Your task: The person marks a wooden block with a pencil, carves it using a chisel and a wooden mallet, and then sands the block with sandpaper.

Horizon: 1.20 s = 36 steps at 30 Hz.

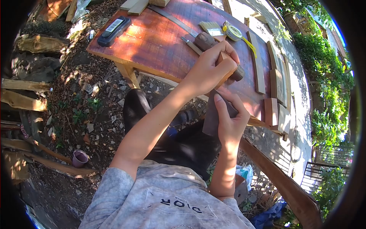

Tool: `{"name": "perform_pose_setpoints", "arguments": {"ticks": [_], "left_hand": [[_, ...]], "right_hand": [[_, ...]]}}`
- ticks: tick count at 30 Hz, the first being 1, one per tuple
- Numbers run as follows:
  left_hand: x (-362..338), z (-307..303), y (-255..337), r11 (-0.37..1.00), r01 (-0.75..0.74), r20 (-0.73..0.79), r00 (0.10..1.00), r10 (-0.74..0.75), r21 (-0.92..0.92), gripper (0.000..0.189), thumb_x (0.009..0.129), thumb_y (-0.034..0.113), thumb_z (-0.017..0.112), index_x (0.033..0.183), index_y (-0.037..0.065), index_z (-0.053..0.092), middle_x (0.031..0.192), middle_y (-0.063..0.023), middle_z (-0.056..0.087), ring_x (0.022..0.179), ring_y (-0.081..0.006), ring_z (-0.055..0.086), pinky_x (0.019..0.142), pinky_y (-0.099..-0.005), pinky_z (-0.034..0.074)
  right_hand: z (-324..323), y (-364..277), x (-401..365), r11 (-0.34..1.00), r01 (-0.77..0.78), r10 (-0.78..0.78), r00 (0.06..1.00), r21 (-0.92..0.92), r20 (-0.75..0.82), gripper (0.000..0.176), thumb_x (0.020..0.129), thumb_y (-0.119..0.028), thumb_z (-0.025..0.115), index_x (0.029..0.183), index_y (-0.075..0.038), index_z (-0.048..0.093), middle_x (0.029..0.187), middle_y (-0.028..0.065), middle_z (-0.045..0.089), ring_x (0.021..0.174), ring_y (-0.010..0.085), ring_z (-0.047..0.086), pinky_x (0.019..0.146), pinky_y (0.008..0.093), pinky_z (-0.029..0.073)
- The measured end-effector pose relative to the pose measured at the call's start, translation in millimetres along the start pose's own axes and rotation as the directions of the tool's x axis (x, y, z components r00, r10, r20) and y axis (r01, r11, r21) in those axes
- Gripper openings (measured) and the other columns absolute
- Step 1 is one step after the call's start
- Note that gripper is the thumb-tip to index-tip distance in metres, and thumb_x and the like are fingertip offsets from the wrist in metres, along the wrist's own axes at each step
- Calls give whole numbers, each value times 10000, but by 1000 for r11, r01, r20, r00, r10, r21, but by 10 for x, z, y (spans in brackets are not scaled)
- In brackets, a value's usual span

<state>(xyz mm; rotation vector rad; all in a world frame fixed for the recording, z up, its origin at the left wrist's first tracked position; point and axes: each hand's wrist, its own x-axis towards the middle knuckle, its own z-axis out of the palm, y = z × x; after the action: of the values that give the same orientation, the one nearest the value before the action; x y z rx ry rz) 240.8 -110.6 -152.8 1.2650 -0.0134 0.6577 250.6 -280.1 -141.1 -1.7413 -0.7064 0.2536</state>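
Over the near edge of the wooden table (160, 49), my left hand (213, 66) is closed round a small brown wooden piece (224, 58). Just below it, my right hand (230, 116) pinches a dark grey sheet (211, 120) that looks like sandpaper, between thumb and fingers. The sheet's top edge is close to the lower end of the wooden piece; whether they touch I cannot tell. Behind my left hand lies a dark wooden mallet-like tool (204, 41), partly hidden by the fingers. A chisel (192, 46) lies beside it.
On the table are a black case (114, 31), a metal ruler (173, 20), a brush (212, 28), a yellow tape measure (233, 32) and several wood strips (257, 65). A purple pot (80, 158) stands on the littered ground at left. A curved timber (282, 181) is at lower right.
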Motion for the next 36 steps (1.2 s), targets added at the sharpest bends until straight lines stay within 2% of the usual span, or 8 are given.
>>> {"name": "perform_pose_setpoints", "arguments": {"ticks": [9, 12, 15, 27, 31, 33, 34, 36], "left_hand": [[11, 12, -28, 999, -31, 7, 999, 31, -9, 141, 996, 157, 571, 1068, 44, 615, 1046, -25, 598, 954, -101, 538, 898, -278, 449], [6, 5, 13, 1000, -22, 4, 1000, 22, -5, 143, 995, 157, 571, 1068, 43, 615, 1052, -28, 602, 961, -99, 535, 899, -277, 447], [1, 11, -3, 1000, -24, 3, 1000, 24, -6, 145, 995, 158, 570, 1070, 43, 616, 1054, -29, 603, 963, -97, 533, 896, -273, 445], [6, 6, 21, 1000, -7, 8, 1000, 7, 14, 157, 989, 173, 576, 1073, 46, 615, 1057, -25, 595, 990, -104, 538, 923, -283, 448], [14, 6, 4, 1000, 1, 19, 1000, -1, 7, 168, 985, 184, 584, 1074, 45, 614, 1070, -32, 589, 1010, -116, 542, 937, -286, 446], [19, 3, -11, 1000, -13, 16, 1000, 13, -11, 186, 980, 201, 606, 1077, 43, 612, 1002, -26, 590, 924, -103, 547, 852, -280, 459], [26, 11, -22, 999, -29, 10, 1000, 29, -16, 204, 975, 214, 627, 1080, 40, 611, 931, -18, 593, 832, -87, 553, 763, -272, 473], [40, 12, -16, 999, -42, 19, 999, 43, -9, 208, 977, 221, 628, 1081, 42, 610, 931, -19, 587, 835, -89, 550, 765, -276, 473]], "right_hand": [[25, 87, 15, 996, 87, -87, 996, 0, -16, 145, 965, -59, 773, 1078, 31, 781, 954, 73, 731, 874, 115, 666, 803, 266, 516], [4, 26, -2, 999, 50, -50, 999, -5, -13, 142, 962, -57, 775, 1075, 29, 781, 952, 80, 735, 865, 122, 672, 791, 270, 520], [35, 8, 25, 987, 148, -151, 987, -64, -55, 137, 959, -53, 777, 1071, 26, 782, 940, 83, 737, 854, 121, 676, 776, 271, 522], [29, -29, 49, 956, 219, -228, 973, -195, -24, 129, 932, -42, 788, 1048, 12, 787, 932, 97, 741, 812, 167, 700, 754, 287, 529], [-10, -161, 62, 887, 302, -317, 948, -349, 14, 138, 918, -26, 791, 1052, 8, 785, 940, 108, 740, 819, 200, 719, 760, 306, 544], [7, -162, 90, 839, 378, -402, 915, -392, 22, 148, 912, -18, 793, 1058, 6, 783, 945, 110, 741, 821, 215, 726, 757, 315, 552], [6, -160, 70, 840, 366, -382, 923, -400, 40, 152, 909, -15, 793, 1060, 3, 783, 944, 111, 740, 815, 221, 727, 752, 318, 555], [-15, -167, 43, 838, 347, -350, 934, -421, 75, 161, 904, -7, 793, 1065, -2, 783, 942, 114, 738, 805, 232, 729, 741, 324, 560]]}}
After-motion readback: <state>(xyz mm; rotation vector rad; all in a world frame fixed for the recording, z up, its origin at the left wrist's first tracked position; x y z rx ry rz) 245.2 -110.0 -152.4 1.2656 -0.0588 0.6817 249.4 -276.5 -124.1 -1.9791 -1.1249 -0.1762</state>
